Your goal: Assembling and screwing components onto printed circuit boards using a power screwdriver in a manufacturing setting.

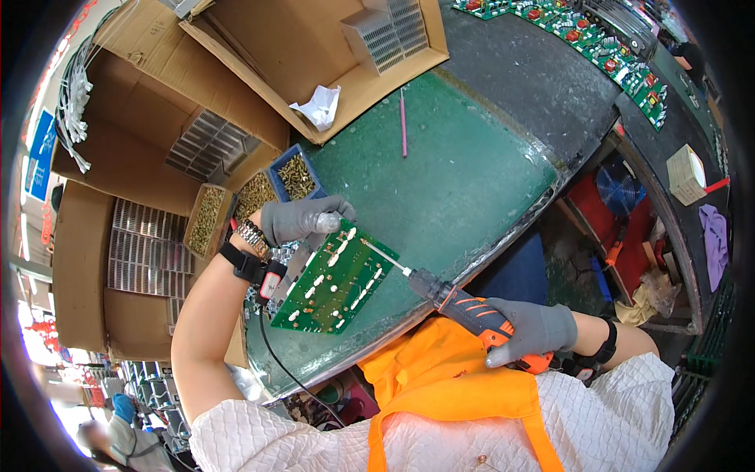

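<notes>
A green circuit board (322, 295), with white blobs across its face, is tilted over the green mat. My left hand (303, 220), in a grey glove, has its fingers closed at the board's upper corner. Some silver metal (296, 261) shows beside the board's left edge, partly hidden. My right hand (536, 334), also gloved in grey, is wrapped round the handle of an orange and black power screwdriver (464, 309). Its long bit points up and left, with the tip at the board's upper right edge. Whether the tip sits on a screw is too small to tell.
Small bins of brass-coloured screws, one a blue bin (272, 170), stand beyond my left hand. Cardboard boxes (346, 102) with metal heat sinks (385, 39) line the left and back. A pink stick (404, 126) lies on the mat (464, 165). More circuit boards (574, 35) lie at far right.
</notes>
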The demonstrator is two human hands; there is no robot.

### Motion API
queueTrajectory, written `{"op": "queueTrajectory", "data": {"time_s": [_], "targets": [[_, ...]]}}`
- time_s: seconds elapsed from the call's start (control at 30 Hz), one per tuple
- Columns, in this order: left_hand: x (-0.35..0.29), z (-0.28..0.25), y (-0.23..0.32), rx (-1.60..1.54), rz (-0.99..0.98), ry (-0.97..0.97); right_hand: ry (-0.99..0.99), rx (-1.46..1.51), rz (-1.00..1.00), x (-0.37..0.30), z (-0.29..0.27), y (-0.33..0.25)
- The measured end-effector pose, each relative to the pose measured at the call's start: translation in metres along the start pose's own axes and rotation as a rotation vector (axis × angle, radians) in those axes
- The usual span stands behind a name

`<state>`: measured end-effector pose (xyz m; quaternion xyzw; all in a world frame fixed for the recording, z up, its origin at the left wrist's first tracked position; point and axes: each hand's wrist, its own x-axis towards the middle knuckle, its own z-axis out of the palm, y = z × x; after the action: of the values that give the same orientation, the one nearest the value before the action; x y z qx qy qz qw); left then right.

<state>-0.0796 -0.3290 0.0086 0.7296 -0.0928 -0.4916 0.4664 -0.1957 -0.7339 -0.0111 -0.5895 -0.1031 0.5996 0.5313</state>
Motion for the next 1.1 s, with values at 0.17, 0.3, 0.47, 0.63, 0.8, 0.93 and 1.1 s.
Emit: {"op": "queueTrajectory", "data": {"time_s": [0.17,0.3,0.47,0.63,0.8,0.93,1.1], "targets": [[-0.012,0.012,0.01,0.173,0.047,0.105,0.014,-0.036,-0.007,0.001,-0.002,0.002],[-0.012,0.018,0.015,0.219,0.081,0.112,0.008,-0.023,0.009,0.0,-0.001,0.001],[-0.007,0.018,0.006,0.135,0.035,0.135,0.04,-0.08,-0.02,-0.001,-0.001,-0.001],[-0.007,0.018,0.0,0.111,0.088,0.167,0.042,-0.107,-0.006,-0.001,-0.004,-0.002],[-0.009,0.022,0.005,0.119,0.098,0.194,0.053,-0.15,0.019,-0.001,-0.003,-0.004],[-0.009,0.024,0.011,0.103,0.068,0.19,0.043,-0.097,0.012,-0.005,-0.003,-0.007],[-0.007,0.022,0.011,0.082,0.022,0.167,0.054,-0.137,0.041,-0.007,-0.003,-0.01]]}}
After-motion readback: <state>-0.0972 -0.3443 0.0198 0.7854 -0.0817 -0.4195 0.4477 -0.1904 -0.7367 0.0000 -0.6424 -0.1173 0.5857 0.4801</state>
